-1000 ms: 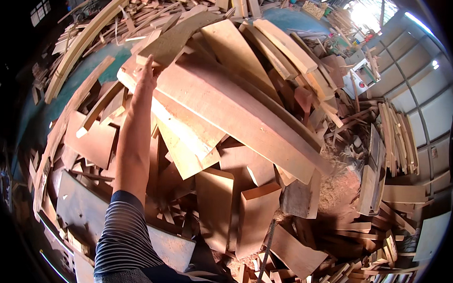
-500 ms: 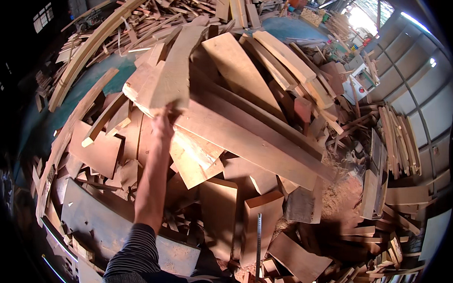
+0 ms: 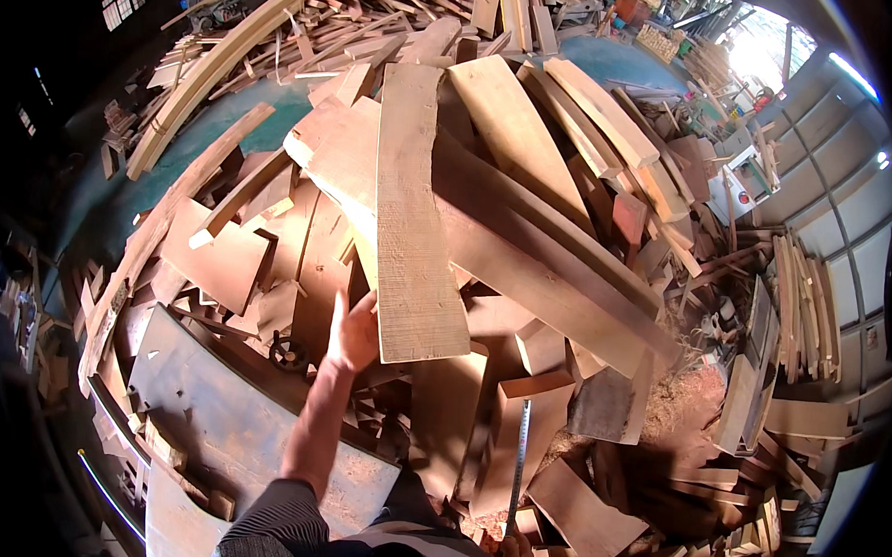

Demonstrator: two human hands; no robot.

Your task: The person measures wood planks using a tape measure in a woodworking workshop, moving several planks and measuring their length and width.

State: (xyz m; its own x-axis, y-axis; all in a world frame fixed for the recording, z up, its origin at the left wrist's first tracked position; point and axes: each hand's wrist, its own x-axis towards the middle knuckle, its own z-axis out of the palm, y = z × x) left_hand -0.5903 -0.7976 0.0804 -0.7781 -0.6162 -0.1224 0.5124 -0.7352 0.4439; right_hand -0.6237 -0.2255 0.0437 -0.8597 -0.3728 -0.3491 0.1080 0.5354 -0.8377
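A long, rough-edged wooden plank [image 3: 417, 219] lies lengthwise over the lumber pile, its broad sawn end toward me. Beside the left edge of this near end is my left hand [image 3: 354, 336], palm turned up. Its thumb stands apart and its fingers are stretched out at the plank's edge, the tips partly hidden there. At the bottom of the view my right hand [image 3: 518, 553], only partly showing, is closed at the lower end of a tape measure [image 3: 519, 458]. The marked metal blade sticks up in front of an upright wood block [image 3: 535, 389].
Thick beams [image 3: 554, 268] lie slanted across the pile to the right. A grey metal sheet [image 3: 235, 418] is close on the left, near my left forearm. Sawdust [image 3: 672, 404] covers the ground at right. A white machine [image 3: 746, 186] stands by the panelled wall.
The plank has come toward me and swung rightward, its near end now lower. My left hand has gone from gripping its end to lying palm up beside it. My right hand has come into view.
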